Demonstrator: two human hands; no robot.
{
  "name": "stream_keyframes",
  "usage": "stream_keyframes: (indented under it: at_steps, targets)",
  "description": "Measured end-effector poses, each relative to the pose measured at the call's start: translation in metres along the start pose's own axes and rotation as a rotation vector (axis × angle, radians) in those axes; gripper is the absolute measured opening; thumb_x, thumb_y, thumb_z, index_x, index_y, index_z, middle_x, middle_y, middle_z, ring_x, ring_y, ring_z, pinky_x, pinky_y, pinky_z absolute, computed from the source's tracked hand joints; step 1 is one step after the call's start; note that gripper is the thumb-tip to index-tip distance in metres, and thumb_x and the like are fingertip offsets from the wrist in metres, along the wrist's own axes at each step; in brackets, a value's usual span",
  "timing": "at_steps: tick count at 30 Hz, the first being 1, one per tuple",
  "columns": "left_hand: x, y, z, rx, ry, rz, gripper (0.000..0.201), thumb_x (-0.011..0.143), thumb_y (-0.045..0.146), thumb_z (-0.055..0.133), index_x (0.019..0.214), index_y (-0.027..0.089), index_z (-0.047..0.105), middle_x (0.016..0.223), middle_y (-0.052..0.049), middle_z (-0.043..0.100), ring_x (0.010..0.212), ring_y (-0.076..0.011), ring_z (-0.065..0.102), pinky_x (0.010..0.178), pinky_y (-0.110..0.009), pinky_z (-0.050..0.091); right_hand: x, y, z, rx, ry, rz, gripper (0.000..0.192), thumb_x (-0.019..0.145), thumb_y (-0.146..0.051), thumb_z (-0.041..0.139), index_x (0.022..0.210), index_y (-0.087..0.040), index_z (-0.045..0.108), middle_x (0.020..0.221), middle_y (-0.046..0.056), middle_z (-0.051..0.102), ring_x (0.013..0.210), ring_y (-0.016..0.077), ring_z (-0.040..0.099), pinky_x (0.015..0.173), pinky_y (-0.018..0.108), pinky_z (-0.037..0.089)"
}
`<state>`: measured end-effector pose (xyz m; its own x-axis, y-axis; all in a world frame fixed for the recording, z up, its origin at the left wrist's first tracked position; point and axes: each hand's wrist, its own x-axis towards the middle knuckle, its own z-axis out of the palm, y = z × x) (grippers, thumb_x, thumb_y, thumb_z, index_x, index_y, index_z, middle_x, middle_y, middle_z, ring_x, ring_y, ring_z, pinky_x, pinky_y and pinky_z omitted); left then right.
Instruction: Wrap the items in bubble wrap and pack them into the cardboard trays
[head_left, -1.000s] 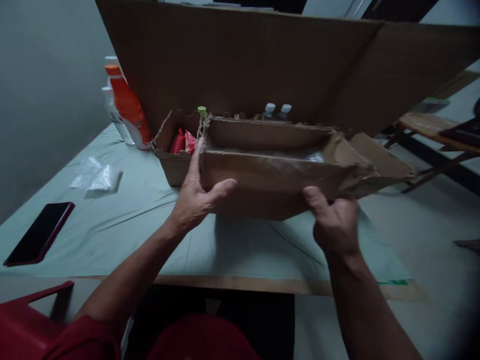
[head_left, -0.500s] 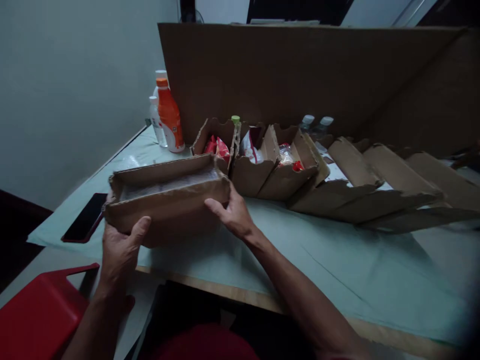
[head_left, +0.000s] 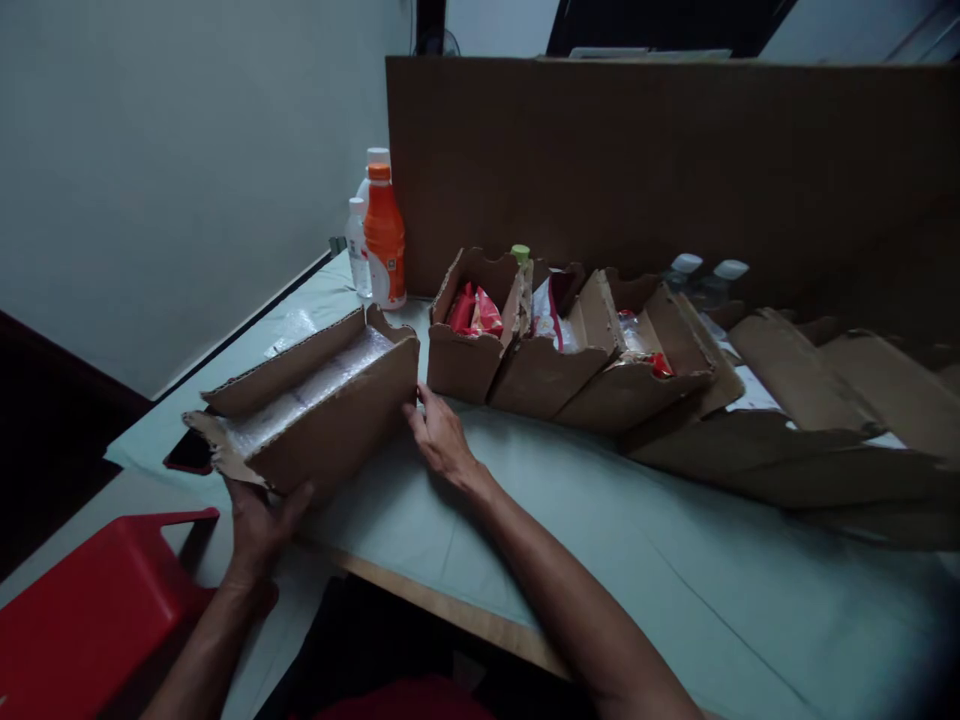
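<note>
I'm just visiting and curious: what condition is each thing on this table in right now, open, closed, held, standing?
Long cardboard tray: open-topped, clear plastic inside, torn near end, held at both ends.
Left hand: gripping the tray's near end.
Right hand: pressed against the tray's far end.
Cardboard compartments: open, holding snack packets.
Orange bottle: upright, capped.
Phone: lying flat, mostly hidden by the tray.

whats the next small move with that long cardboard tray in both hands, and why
Probably set the long brown cardboard tray down flat. The left hand props its torn near end past the edge of the pale green table, the right hand steadies its far corner, and it sits tilted beside the row of small cardboard boxes.
</note>
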<state>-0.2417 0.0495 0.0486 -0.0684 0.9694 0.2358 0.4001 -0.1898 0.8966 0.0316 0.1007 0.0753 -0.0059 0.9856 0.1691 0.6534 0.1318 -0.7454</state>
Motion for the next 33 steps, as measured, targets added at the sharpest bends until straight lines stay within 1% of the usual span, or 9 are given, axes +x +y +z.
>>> stream_keyframes:
  at_steps: [3,5,9,13,16,20,23,26,33]
  targets:
    - [0.008,-0.006,0.004,-0.016,0.094,-0.087,0.11,0.072,0.045,0.083,0.155,0.017,0.017,0.155,-0.025,0.039,0.145,-0.0378,0.043,0.119,-0.058,0.036,-0.02,0.023,0.014,-0.09,-0.036,-0.031,0.057,0.094,-0.025,0.054,0.149,-0.011,0.047,0.147,0.019,0.055,0.135,0.0318,0.052,0.116,0.046,0.039]
    - [0.013,-0.001,0.017,-0.022,0.171,-0.038,0.115,0.067,0.046,0.086,0.154,0.016,0.018,0.154,-0.024,0.039,0.145,-0.0358,0.042,0.121,-0.054,0.035,-0.027,0.036,0.023,-0.131,-0.024,-0.075,0.06,0.089,-0.02,0.058,0.148,-0.01,0.048,0.149,0.02,0.053,0.137,0.032,0.05,0.117,0.047,0.037]
    - [0.025,0.016,0.063,-0.046,0.344,0.069,0.128,0.062,0.044,0.088,0.158,0.02,0.006,0.156,-0.021,0.034,0.144,-0.0326,0.041,0.121,-0.049,0.034,-0.03,0.051,0.034,-0.16,0.035,-0.129,0.056,0.088,-0.016,0.058,0.143,-0.009,0.054,0.147,0.019,0.055,0.135,0.0302,0.05,0.116,0.049,0.039]
    - [0.056,0.034,0.116,0.023,0.383,0.061,0.135,0.06,0.042,0.089,0.16,0.017,0.001,0.163,-0.023,0.018,0.154,-0.0364,0.019,0.128,-0.05,0.016,-0.032,0.054,0.036,-0.188,0.051,-0.135,0.052,0.088,-0.015,0.057,0.139,-0.008,0.056,0.146,0.019,0.056,0.134,0.0295,0.05,0.117,0.048,0.038]
    - [0.082,0.051,0.149,0.02,0.321,0.035,0.134,0.062,0.044,0.086,0.159,0.012,0.001,0.167,-0.025,0.004,0.157,-0.0374,0.004,0.129,-0.05,0.007,-0.033,0.051,0.033,-0.199,0.044,-0.126,0.045,0.087,-0.013,0.057,0.131,-0.01,0.062,0.142,0.018,0.059,0.129,0.0295,0.052,0.114,0.048,0.039]
    - [0.092,0.07,0.182,-0.056,0.169,-0.005,0.112,0.081,0.057,0.069,0.16,0.01,0.003,0.17,-0.022,-0.008,0.158,-0.0324,-0.013,0.129,-0.049,0.004,-0.032,0.046,0.026,-0.177,0.027,-0.135,0.036,0.087,-0.012,0.057,0.121,-0.015,0.068,0.133,0.014,0.064,0.122,0.0281,0.056,0.107,0.044,0.043]
    - [0.081,0.073,0.198,-0.094,0.053,0.022,0.094,0.091,0.059,0.053,0.16,0.01,0.011,0.171,-0.019,0.001,0.159,-0.0289,-0.006,0.13,-0.047,0.003,-0.029,0.043,0.024,-0.162,0.016,-0.131,0.034,0.087,-0.01,0.055,0.116,-0.017,0.07,0.12,0.012,0.07,0.111,0.026,0.061,0.099,0.038,0.047]
    - [0.069,0.066,0.206,-0.11,-0.019,0.022,0.087,0.094,0.058,0.046,0.159,0.007,0.02,0.17,-0.02,0.011,0.159,-0.0289,0.006,0.13,-0.046,0.004,-0.027,0.042,0.025,-0.16,0.011,-0.106,0.034,0.086,-0.012,0.057,0.117,-0.013,0.07,0.108,0.014,0.072,0.1,0.0271,0.063,0.093,0.038,0.048]
    - [0.072,0.05,0.209,-0.17,-0.131,0.019,0.07,0.095,0.059,0.047,0.15,0.016,0.043,0.165,-0.015,0.032,0.158,-0.0284,0.018,0.13,-0.048,0.011,-0.028,0.045,0.029,-0.154,0.007,-0.076,0.038,0.085,-0.014,0.058,0.122,-0.009,0.067,0.117,0.016,0.069,0.109,0.0282,0.059,0.1,0.039,0.045]
